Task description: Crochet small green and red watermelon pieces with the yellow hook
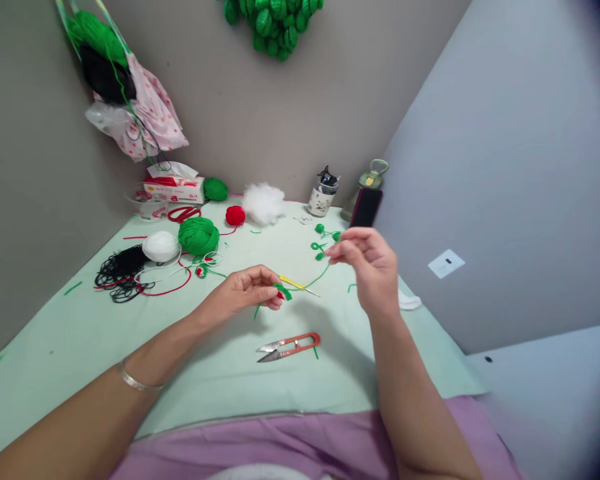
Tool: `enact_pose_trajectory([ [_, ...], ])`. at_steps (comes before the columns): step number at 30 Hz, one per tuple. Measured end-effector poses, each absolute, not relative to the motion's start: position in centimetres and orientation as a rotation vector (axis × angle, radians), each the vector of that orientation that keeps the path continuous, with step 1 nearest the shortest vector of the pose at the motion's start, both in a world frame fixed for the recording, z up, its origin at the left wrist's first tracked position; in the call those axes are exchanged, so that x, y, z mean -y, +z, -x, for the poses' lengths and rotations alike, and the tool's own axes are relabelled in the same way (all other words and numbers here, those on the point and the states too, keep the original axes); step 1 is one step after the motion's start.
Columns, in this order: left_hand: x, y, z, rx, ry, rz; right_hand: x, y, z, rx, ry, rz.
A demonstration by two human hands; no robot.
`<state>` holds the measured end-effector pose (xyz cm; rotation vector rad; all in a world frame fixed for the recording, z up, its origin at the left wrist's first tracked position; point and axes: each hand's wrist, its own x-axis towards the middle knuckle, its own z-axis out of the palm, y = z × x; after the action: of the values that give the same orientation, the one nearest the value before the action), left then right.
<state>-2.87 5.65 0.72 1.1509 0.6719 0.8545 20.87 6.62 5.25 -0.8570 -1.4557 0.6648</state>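
My left hand (250, 287) is closed, pinching a small red and green crocheted piece (284, 293) over the middle of the table. A thin green yarn strand (322, 274) sags from beside that piece to my right hand (373, 270), whose thumb and forefinger are pressed together on it. Just past my left fingertips lies a crochet hook (293, 283) with a yellow handle, its metal tip to the right; whether it touches the hand I cannot tell. Nearer to me rests a pair of orange-handled thread snips (293, 347), blades to the left.
Left on the table are a green yarn ball (199, 236), a white one (161, 247), tangled black yarn (120, 270) and red scissors (184, 214). Behind stand white stuffing (263, 203), a pen cup (323, 199) and a phone (366, 207) against a bottle (371, 177). Small green crocheted pieces (320, 229) lie near my right hand.
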Motion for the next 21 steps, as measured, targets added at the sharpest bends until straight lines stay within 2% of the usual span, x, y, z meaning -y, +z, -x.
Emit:
enact_pose_trajectory([
  [6, -5.7, 0.8, 2.9, -0.652, 0.882, -1.166, -5.0, 4.9, -19.0, 2.087, 0.418, 0.914],
  [13, -5.7, 0.8, 2.9, -0.653, 0.883, -1.172, -5.4, 4.4, -19.1, 2.192, 0.225, 0.938],
  [21, -5.6, 0.8, 3.0, -0.662, 0.878, -1.175, -5.3, 4.5, -19.1, 2.214, 0.226, 0.928],
])
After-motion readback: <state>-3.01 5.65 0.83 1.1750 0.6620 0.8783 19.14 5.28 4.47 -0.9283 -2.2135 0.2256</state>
